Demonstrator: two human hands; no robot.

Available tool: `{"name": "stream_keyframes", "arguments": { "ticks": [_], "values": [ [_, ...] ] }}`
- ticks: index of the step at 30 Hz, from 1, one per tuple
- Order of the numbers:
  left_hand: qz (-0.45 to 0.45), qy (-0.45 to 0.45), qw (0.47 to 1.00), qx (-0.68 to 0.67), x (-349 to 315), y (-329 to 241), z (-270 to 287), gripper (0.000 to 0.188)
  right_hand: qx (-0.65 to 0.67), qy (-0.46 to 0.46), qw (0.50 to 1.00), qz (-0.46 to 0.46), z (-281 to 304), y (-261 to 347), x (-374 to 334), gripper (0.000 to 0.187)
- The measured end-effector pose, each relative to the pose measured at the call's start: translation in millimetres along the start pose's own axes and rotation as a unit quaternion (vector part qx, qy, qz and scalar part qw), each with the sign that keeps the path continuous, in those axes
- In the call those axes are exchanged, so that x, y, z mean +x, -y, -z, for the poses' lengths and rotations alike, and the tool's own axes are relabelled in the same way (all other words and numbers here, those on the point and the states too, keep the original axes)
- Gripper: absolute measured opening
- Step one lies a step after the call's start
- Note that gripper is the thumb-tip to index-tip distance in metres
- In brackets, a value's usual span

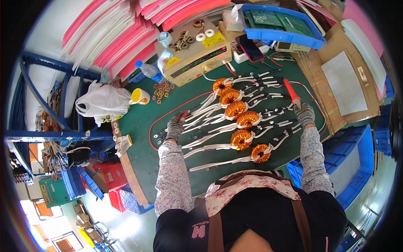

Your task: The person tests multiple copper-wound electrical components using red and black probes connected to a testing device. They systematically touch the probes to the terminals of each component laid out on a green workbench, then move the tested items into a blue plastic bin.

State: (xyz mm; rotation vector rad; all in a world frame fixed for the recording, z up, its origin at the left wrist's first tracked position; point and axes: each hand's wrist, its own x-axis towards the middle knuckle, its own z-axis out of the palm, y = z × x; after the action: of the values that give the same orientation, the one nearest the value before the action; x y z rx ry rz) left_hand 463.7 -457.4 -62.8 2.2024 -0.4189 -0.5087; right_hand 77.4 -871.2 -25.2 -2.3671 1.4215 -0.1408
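Several copper-wound toroidal coils (235,110) lie in a slanting row on the green work surface, with white-sleeved leads (214,138) spread out to both sides. My left hand (175,127), in a grey glove, is closed on a small red-handled test lead clip (184,115) beside the left lead ends. My right hand (304,115), also gloved, is closed round the lower end of a red tapered test probe (290,90), next to the right lead ends. The hand hides the probe's lower end. A red wire (168,114) curves across the table near my left hand.
A beige bench instrument (197,63) stands at the back, small coils on top. Behind it sits a blue tray of green circuit boards (279,23). A water bottle (149,71), yellow cup (140,96) and white plastic bag (103,101) stand left; cardboard (344,84) lies right.
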Motion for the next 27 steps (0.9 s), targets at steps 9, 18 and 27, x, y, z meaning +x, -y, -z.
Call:
{"name": "stream_keyframes", "arguments": {
  "ticks": [9,18,27],
  "values": [
    [-0.027,0.004,0.999,0.030,-8.5,-3.3,1.6,0.030,-0.016,0.003,1.000,0.008,-1.3,-0.8,3.0,0.036],
    [-0.052,-0.011,0.998,0.014,-14.0,27.3,9.9,0.028,0.026,0.005,0.998,-0.063,-3.4,-0.6,-11.5,0.038],
    [0.049,0.024,0.981,-0.187,-78.8,-16.8,1.1,0.027,0.022,-0.019,0.996,-0.081,-16.4,-28.7,-44.3,0.033]
  ]
}}
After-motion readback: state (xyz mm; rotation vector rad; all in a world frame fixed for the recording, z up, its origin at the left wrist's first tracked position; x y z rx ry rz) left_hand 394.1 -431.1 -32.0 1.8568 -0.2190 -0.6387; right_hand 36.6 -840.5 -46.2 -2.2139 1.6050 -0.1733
